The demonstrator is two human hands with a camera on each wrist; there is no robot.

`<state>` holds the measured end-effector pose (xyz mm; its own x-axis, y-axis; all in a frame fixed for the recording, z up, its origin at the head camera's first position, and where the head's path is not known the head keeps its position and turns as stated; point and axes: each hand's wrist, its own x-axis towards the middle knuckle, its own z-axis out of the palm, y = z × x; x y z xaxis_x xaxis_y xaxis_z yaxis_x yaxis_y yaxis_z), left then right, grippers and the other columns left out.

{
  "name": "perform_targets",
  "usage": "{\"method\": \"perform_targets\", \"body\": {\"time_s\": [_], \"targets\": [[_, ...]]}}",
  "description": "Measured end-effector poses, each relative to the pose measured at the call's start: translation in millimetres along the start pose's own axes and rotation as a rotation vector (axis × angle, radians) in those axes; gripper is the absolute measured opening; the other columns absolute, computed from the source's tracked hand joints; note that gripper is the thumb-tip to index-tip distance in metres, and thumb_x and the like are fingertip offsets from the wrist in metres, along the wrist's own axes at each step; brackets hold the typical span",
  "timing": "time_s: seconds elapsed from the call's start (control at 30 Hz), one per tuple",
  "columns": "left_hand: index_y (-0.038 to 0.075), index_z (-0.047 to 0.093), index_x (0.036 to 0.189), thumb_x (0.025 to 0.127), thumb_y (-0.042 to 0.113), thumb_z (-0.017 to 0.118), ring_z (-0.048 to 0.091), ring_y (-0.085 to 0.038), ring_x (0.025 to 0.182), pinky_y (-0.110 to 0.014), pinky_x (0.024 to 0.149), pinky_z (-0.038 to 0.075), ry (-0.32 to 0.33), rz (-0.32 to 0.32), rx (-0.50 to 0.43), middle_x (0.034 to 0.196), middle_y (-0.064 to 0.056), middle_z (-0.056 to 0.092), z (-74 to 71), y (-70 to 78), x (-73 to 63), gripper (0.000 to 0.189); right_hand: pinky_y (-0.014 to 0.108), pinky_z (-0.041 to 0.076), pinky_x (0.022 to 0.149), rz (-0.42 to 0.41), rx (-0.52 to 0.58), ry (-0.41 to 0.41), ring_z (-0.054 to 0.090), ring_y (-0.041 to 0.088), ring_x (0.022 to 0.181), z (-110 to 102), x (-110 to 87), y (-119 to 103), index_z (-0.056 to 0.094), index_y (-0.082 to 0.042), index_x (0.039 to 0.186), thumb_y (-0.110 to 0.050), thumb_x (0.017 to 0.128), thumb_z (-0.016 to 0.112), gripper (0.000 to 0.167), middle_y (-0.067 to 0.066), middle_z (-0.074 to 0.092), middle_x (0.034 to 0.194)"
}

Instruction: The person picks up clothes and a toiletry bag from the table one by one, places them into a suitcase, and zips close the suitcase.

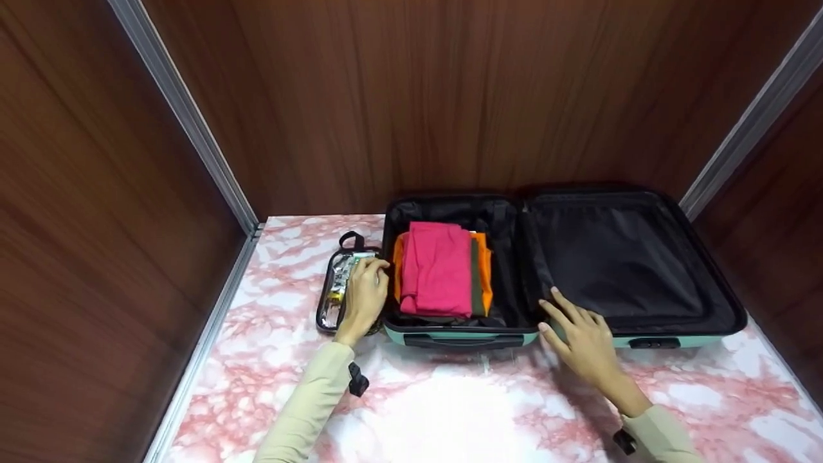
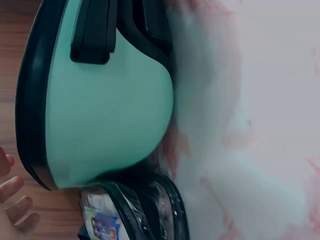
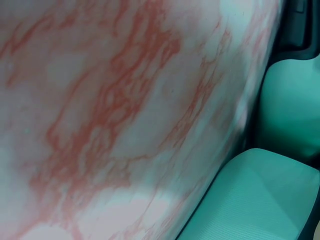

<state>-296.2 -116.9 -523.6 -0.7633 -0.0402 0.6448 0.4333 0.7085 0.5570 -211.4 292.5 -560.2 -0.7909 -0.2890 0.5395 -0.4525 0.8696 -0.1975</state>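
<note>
A mint-green suitcase (image 1: 463, 339) with black lining lies spread open on the marbled table. Its left half holds a folded pink garment (image 1: 437, 270) on top of orange cloth (image 1: 485, 276) and dark green cloth (image 1: 476, 276). My left hand (image 1: 366, 292) is over a clear black-edged pouch (image 1: 330, 315), fingertips right at the suitcase's left rim. In the left wrist view its fingers (image 2: 19, 209) are loosely bent with nothing between them. My right hand (image 1: 582, 337), fingers spread, is at the front edge where the two halves meet. Only the suitcase and table show below it in the right wrist view.
The suitcase's right half (image 1: 624, 257) has a flat black lining panel. A brown wood-grain wall (image 1: 411, 96) rises close behind it, with panels on both sides. Packaged items (image 1: 341, 276) show through the pouch, and its strap loop (image 1: 351, 239) points to the back.
</note>
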Motion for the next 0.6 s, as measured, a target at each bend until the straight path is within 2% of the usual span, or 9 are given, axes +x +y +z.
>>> {"method": "perform_targets", "body": {"time_s": [0.27, 0.43, 0.6], "targets": [[0.003, 0.074, 0.096, 0.084, -0.007, 0.063, 0.061, -0.036, 0.093, -0.049, 0.084, 0.047, 0.018, -0.034, 0.033, 0.098, -0.012, 0.065, -4.4, -12.9, -6.8, 0.019, 0.060, 0.041, 0.092, -0.003, -0.018, -0.005, 0.059, 0.038, 0.111, 0.3, -0.3, 0.5, 0.058, -0.020, 0.140, -0.039, 0.096, 0.062, 0.048, 0.007, 0.044, 0.151], [0.001, 0.074, 0.098, 0.083, -0.005, 0.064, 0.061, -0.038, 0.093, -0.049, 0.084, 0.047, -0.018, -0.067, 0.022, 0.096, -0.014, 0.065, -5.9, -17.7, -12.0, 0.019, 0.060, 0.041, 0.092, -0.004, -0.018, -0.007, 0.059, 0.038, 0.112, -0.3, -0.9, 0.9, 0.058, -0.020, 0.140, -0.039, 0.095, 0.062, 0.049, 0.007, 0.044, 0.152], [0.002, 0.074, 0.098, 0.085, -0.001, 0.064, 0.062, -0.038, 0.096, -0.049, 0.085, 0.047, -0.050, -0.094, 0.064, 0.098, -0.014, 0.066, -7.9, -22.2, -14.3, 0.017, 0.060, 0.040, 0.093, -0.004, -0.015, -0.007, 0.059, 0.037, 0.112, 0.6, -0.2, 1.5, 0.057, -0.021, 0.141, -0.040, 0.096, 0.062, 0.049, 0.006, 0.043, 0.153]]}}
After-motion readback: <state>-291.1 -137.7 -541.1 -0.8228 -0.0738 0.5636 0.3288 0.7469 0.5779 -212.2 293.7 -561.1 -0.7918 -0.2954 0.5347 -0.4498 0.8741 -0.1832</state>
